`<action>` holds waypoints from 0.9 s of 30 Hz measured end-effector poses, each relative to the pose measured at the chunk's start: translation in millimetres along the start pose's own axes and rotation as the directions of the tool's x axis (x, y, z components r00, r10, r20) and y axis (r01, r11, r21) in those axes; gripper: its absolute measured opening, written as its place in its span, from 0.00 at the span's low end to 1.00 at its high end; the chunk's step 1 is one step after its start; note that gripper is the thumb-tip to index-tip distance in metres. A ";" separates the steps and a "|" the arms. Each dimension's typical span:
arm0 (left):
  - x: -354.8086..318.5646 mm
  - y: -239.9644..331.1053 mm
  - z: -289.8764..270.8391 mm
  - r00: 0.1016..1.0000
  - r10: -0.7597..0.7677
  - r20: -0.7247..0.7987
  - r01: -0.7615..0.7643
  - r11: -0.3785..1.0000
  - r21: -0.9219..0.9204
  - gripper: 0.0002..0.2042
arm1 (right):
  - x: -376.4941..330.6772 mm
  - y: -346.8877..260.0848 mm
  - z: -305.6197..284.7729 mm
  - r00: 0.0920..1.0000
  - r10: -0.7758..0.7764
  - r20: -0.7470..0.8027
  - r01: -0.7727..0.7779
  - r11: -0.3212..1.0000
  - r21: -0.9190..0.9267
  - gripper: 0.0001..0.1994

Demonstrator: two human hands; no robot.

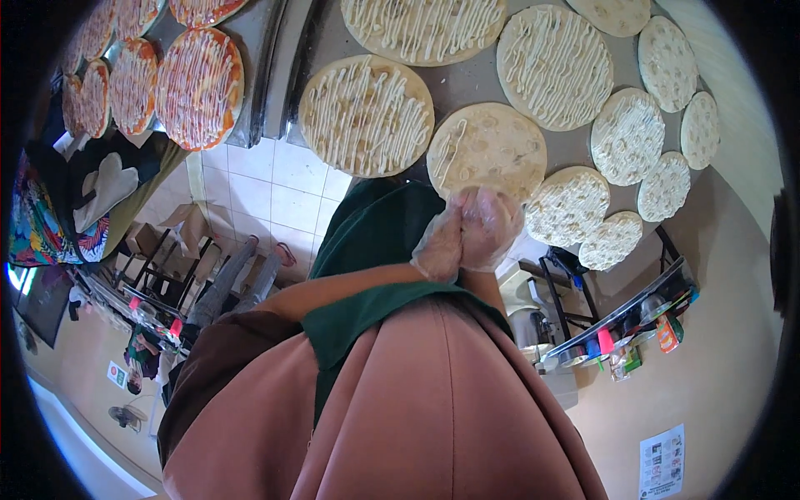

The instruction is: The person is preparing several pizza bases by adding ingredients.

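Note:
Both my hands are in clear plastic gloves and come together at the near edge of a flat round pizza base (490, 150). My left hand (441, 247) is closed and presses against my right hand (487, 223), whose fingers are wrapped round. Whatever they hold is hidden by the fingers and gloves. A few thin white sauce lines mark the left part of this base; the rest of its top is bare. Left of it lies a base striped with white sauce (367, 117). Behind it to the right is another striped base (555, 68).
Several bases coated in white, one being a near base (568, 206), cover the right of the metal table (467, 82). Pizzas with red sauce and white stripes (200, 87) lie on a separate tray at left. A person's legs (223, 283) and a shelf (621, 308) show beyond.

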State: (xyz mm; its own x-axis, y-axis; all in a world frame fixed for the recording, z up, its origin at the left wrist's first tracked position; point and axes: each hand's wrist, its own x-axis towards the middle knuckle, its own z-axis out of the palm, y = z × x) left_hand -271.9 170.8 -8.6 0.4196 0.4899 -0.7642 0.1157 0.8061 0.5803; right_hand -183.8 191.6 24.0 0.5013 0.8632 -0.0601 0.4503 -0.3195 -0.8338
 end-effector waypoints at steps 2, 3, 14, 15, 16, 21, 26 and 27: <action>5.5 48.3 11.0 0.996 0.075 0.038 -0.084 0.928 0.363 0.18 | 26.4 6.4 -0.8 0.968 -0.203 -0.146 0.167 0.959 -0.230 0.02; 16.3 75.9 12.2 0.985 0.152 0.083 -0.168 0.725 0.668 0.19 | 47.2 8.3 1.0 0.874 -0.433 -0.220 0.302 0.839 -0.453 0.02; -2.0 19.8 10.6 0.981 -0.192 0.017 0.176 0.926 0.334 0.20 | -1.6 25.0 -7.4 0.984 -0.169 -0.051 0.151 0.953 -0.261 0.07; 7.7 23.4 11.4 0.998 0.045 0.033 -0.055 0.854 0.518 0.20 | 7.3 30.0 -7.8 0.969 -0.245 -0.031 0.211 0.885 -0.415 0.06; 23.1 24.8 13.9 0.957 0.268 0.108 -0.269 0.690 0.672 0.21 | 25.0 36.9 -6.1 0.955 -0.281 -0.096 0.214 0.876 -0.433 0.06; 82.4 47.2 29.1 0.971 -0.032 0.239 0.018 0.998 0.060 0.23 | 82.5 30.5 -10.5 0.964 0.254 -0.079 -0.203 0.894 0.400 0.06; 4.9 -54.9 14.4 0.994 0.068 0.080 -0.081 0.983 0.163 0.21 | -0.8 17.7 -15.0 0.982 -0.186 0.011 0.176 0.908 -0.381 0.06; 7.1 -53.8 15.5 0.994 0.067 0.083 -0.080 0.983 0.163 0.21 | -12.3 19.4 -15.8 0.997 -0.078 -0.001 0.074 0.958 -0.278 0.06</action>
State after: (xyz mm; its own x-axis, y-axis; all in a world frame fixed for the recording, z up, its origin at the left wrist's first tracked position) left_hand -261.1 125.7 -40.9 0.4999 0.5134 -0.6975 0.2270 0.6995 0.6776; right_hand -169.6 168.6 17.2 0.4656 0.8850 0.0055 0.6741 -0.3507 -0.6501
